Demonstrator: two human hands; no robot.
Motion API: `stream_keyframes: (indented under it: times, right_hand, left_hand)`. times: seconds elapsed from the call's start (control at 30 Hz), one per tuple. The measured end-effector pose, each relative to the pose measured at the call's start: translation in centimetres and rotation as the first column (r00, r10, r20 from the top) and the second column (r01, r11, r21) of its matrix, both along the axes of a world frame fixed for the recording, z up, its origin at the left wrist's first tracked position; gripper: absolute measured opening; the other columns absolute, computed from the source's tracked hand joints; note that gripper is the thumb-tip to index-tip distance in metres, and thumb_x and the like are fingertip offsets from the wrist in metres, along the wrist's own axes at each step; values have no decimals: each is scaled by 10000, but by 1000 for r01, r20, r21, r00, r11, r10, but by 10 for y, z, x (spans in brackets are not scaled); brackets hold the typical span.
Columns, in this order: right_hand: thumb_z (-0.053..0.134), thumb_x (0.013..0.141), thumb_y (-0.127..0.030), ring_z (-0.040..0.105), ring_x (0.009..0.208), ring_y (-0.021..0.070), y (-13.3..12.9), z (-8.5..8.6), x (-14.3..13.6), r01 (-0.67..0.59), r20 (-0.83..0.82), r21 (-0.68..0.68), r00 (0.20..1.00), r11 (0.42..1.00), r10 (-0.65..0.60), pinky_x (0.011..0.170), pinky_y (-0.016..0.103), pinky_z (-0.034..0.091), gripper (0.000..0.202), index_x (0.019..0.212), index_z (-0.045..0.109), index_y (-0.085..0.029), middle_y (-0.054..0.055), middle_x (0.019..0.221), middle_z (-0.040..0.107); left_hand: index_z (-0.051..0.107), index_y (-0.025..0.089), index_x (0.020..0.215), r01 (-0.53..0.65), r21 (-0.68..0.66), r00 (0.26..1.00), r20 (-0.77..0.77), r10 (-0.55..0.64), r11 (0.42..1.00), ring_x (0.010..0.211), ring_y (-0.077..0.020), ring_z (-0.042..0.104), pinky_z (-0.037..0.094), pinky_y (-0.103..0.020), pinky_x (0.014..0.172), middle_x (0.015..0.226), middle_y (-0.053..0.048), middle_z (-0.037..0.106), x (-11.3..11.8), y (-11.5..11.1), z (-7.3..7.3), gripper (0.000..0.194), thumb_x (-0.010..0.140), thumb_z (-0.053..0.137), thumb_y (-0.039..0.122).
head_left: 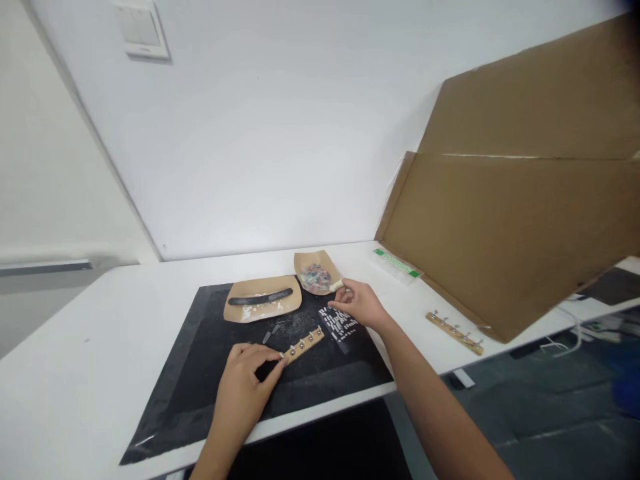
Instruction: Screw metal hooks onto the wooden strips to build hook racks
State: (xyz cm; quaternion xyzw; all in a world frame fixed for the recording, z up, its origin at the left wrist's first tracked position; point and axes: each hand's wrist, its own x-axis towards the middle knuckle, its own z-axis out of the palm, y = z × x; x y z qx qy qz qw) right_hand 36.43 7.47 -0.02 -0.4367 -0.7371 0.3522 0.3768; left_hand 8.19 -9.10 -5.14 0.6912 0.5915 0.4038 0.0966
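My left hand [247, 377] pinches the left end of a small wooden strip [303, 346], at or near a small white piece there; I cannot tell which it grips. Metal pegs stand in a row along the strip, with small pale tips on them. My right hand [363, 305] is closed on a short cream-coloured roll [337, 285], held between thumb and fingers near a paper tray of small wrapped packets [316, 275]. Under that hand lies a dark sheet with rows of small white pieces [337, 323]. Two small translucent slivers [270, 333] rest on the black mat [210, 373].
A dark curved nail file [260, 297] and white bits lie in a brown paper tray [235, 313]. To the right are a second pegged wooden strip [454, 332], a clear case with green edging [397, 265] and a large open cardboard box [510, 227]. The white table's front edge is close.
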Motion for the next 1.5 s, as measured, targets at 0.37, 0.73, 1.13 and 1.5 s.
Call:
stream_keyframes:
  times: [0.37, 0.73, 1.13, 1.5]
  right_hand:
    - [750, 880, -526, 764, 578, 209, 0, -2, 2, 57, -67, -9, 996, 998, -57, 536, 285, 521, 335, 873, 652, -205, 58, 901, 810]
    - [459, 900, -888, 472, 344, 172, -9, 5, -3, 170, -331, -54, 927, 984, -178, 509, 324, 498, 704, 905, 700, -226, -44, 402, 514]
    - [201, 923, -787, 502, 515, 190, -6, 8, 29, -11, -728, -127, 681, 992, -86, 823, 490, 597, 766, 1240, 673, -274, 114, 1307, 740]
    - [292, 927, -808, 429, 1552, 274, -17, 25, 19, -196, -922, -47, 385, 979, 33, 1282, 565, 340, 775, 1294, 658, -232, 125, 1585, 561]
  left_hand:
    - [824, 277, 916, -4, 15, 1000, 2, 4, 1000, 935, -281, 673, 516, -454, 908, 964, -53, 810, -1, -2, 2, 228, 951, 723, 479]
    - [826, 254, 922, -11, 27, 1000, 5, 11, 1000, 949, -288, 688, 530, -471, 923, 983, -80, 811, -2, -2, -2, 291, 953, 707, 519]
    - [829, 284, 963, -83, 6, 995, 58, 83, 997, 1036, -326, 655, 554, -476, 910, 995, -77, 804, -4, -4, -1, 407, 858, 758, 670]
    - [800, 230, 973, -344, 35, 864, 404, 301, 938, 1022, -262, 694, 587, -372, 893, 1071, -73, 774, -13, -16, 4, 476, 984, 575, 649]
